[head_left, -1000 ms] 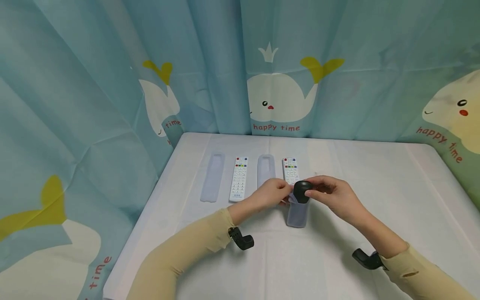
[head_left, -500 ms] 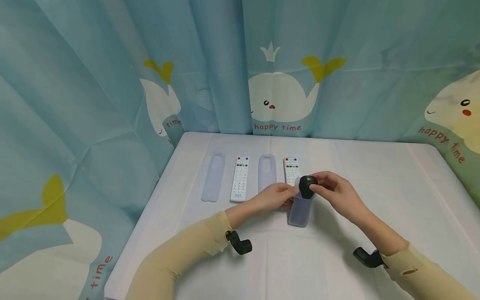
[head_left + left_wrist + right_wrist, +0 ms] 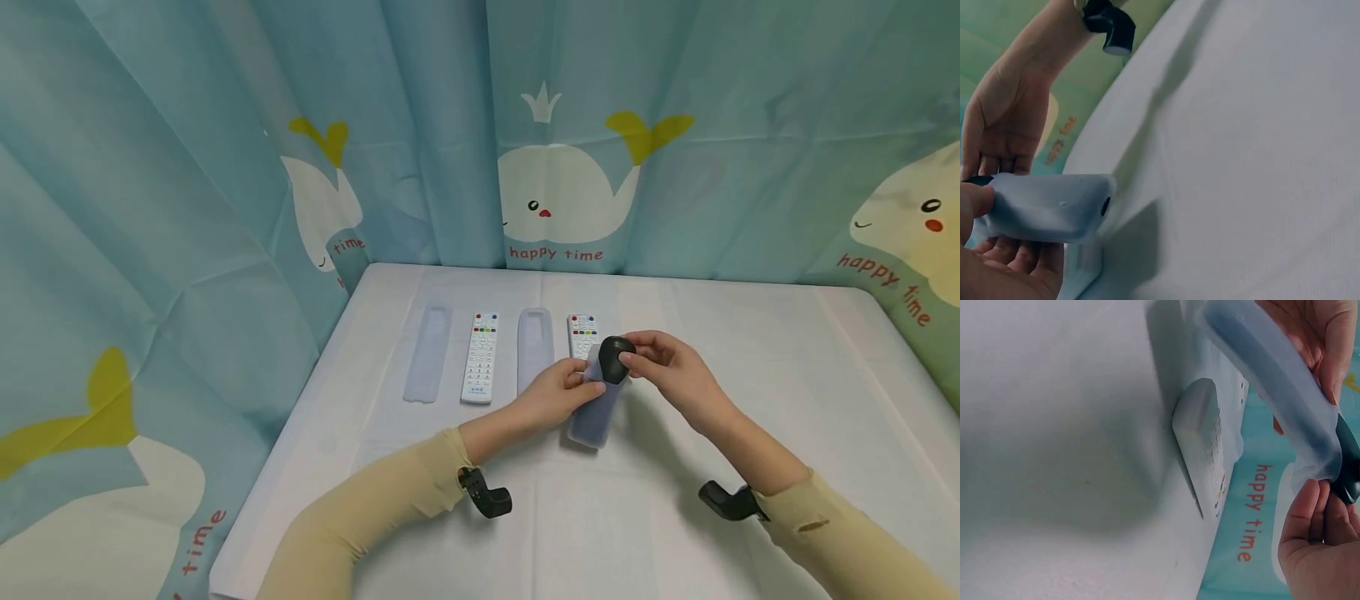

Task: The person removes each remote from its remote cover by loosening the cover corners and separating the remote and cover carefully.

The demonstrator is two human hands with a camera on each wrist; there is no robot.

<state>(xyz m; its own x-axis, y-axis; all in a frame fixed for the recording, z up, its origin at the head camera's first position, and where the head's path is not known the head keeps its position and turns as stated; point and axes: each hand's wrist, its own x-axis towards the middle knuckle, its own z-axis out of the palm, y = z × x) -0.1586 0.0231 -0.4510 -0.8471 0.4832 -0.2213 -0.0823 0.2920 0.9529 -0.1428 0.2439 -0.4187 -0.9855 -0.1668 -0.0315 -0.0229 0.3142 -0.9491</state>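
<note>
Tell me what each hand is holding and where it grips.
The left hand grips the clear sleeve near its open top; the right hand pinches the exposed end of the black remote partly inside it.

– How much of the black remote (image 3: 615,360) shows?

– Only its top end; the clear sleeve (image 3: 589,412) covers the rest.

– And the white remote (image 3: 582,332) behind the hands?

– Its near half is hidden. In the right wrist view its buttons are too blurred to read.
</note>
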